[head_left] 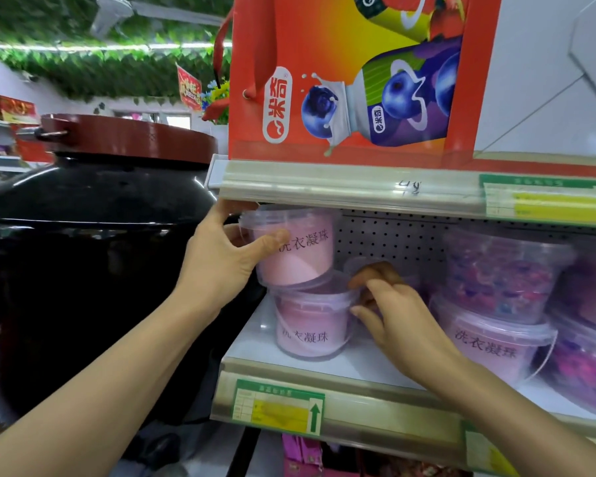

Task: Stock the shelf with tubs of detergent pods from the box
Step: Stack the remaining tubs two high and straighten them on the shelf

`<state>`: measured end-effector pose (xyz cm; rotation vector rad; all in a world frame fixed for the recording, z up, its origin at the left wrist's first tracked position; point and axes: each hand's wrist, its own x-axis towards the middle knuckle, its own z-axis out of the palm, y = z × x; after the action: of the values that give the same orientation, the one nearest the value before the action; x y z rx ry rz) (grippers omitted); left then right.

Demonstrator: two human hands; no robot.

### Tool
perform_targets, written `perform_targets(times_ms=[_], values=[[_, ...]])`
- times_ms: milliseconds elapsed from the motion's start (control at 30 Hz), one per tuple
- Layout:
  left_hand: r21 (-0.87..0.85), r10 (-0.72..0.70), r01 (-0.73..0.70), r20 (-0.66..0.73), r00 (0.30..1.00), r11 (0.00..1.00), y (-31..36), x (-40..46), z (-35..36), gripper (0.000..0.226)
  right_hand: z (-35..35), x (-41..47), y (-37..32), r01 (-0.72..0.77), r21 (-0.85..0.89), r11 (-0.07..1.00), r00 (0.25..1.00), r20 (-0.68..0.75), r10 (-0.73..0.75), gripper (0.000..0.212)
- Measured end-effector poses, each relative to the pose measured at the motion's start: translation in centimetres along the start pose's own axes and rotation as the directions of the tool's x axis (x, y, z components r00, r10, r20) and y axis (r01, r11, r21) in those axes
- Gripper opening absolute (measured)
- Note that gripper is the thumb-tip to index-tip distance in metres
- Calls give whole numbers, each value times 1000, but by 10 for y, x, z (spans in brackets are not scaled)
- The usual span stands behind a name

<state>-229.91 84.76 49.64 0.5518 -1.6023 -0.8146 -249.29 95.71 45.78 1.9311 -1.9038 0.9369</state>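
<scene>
My left hand [226, 259] grips a pink tub of detergent pods [300, 249], tilted, resting on the lid of a second pink tub [312, 325] that stands at the left end of the white shelf [255, 346]. My right hand [389, 304] reaches in beside the lower tub, fingers curled at its lid rim and against a clear tub behind it; what it holds is hidden. Further right, tubs of purple pods [496, 270] stand stacked two high. The box is out of sight.
The upper shelf's edge [351, 189] hangs just above the held tub and carries an orange drink carton [341, 74]. A big black jar with a red lid [93, 253] stands close on the left. Price labels [279, 407] run along the lower shelf's front.
</scene>
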Motion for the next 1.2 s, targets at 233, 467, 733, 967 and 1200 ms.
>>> perform_targets(times_ms=[233,467,733,967,1200], values=[[-66,11,2,198,980,998,-2,4,22,51,-2,-11,6,41,37,998,998,-56,-39,23],[49,-141,135,156,978,990,-20,-16,19,56,-4,-13,1,-149,268,952,988,12,151,41],[111,-85,66,170,982,992,-21,-28,16,20,-5,-8,-4,-168,471,866,985,37,171,69],[112,-131,103,293,947,988,-25,-40,15,68,2,-13,-4,-219,430,876,969,-7,246,39],[128,-152,126,217,964,984,-29,-40,14,73,8,-8,1,-177,398,900,983,21,184,44]])
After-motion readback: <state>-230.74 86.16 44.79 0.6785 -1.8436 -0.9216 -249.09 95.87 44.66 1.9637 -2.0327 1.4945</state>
